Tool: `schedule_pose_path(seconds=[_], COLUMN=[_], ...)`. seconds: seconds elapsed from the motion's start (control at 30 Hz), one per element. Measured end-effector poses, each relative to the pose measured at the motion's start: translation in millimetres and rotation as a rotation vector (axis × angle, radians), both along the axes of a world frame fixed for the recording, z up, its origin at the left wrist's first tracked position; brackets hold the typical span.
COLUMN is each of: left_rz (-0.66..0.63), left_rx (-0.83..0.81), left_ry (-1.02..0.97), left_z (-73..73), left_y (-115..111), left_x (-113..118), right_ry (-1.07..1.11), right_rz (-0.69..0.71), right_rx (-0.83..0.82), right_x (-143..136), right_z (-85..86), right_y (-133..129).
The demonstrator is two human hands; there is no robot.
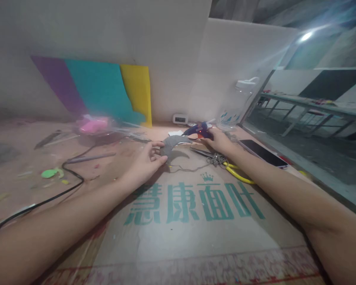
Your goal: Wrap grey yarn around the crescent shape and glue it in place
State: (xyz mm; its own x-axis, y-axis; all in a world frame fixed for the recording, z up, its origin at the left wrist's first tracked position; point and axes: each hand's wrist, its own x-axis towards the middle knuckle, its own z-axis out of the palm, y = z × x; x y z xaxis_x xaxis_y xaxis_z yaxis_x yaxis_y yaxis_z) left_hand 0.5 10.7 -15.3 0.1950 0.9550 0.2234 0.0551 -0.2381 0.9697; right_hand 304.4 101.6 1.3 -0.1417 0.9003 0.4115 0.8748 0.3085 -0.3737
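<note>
My left hand (154,158) pinches one end of a grey, curved, crescent-shaped piece (172,143) between thumb and fingers, just above the cardboard (172,237). Further back, my right hand (218,140) is closed around a dark blue hot glue gun (197,130), on which a small red light glows. The gun's front end points left, behind the grey piece. Under my right forearm lies a pair of scissors with yellow handles (237,174), blades pointing left. A tangle of thin grey cord (216,159) rests over them, one strand running left toward the grey piece.
A small digital clock (180,118) and a clear bottle (233,107) stand along the back board. At right lies a phone (264,153). On the left are a black cable (77,174), a pen (91,157), a pink bundle in plastic (93,124) and green scraps (49,173).
</note>
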Motion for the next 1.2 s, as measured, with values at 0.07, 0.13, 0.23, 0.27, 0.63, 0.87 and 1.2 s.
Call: schedule_pose_path(seconds=[0.07,0.13,0.23,0.27,0.63,0.87,1.2], left_rz=[-0.009,-0.011,-0.049,-0.074,-0.024,-0.013,-0.032], left_rx=[-0.064,-0.102,-0.096,-0.087,-0.032,-0.056,-0.066], left_ry=[-0.044,-0.077,-0.108,-0.109,0.079,-0.046,-0.071], left_z=[0.9,2.3,4.0,4.3,1.6,1.5,0.4], left_y=[-0.5,-1.3,-1.5,-1.1,1.4,1.0,2.8], left_x=[1.1,1.9,2.2,1.9,-3.9,1.4,0.2], right_ry=[0.01,0.034,0.1,0.139,0.699,0.582,0.359], right_rz=[-0.026,-0.056,-0.104,-0.124,0.018,0.233,0.441], right_rx=[0.013,0.025,0.051,0.063,0.105,0.039,-0.388], right_x=[1.0,2.2,3.2,3.5,-5.1,-45.0,-58.2], right_z=[-0.3,0.7,5.7,8.2,55.5,67.5,17.8], right_y=[0.5,-0.2,-3.5,-4.8,-22.9,-82.3,-116.8])
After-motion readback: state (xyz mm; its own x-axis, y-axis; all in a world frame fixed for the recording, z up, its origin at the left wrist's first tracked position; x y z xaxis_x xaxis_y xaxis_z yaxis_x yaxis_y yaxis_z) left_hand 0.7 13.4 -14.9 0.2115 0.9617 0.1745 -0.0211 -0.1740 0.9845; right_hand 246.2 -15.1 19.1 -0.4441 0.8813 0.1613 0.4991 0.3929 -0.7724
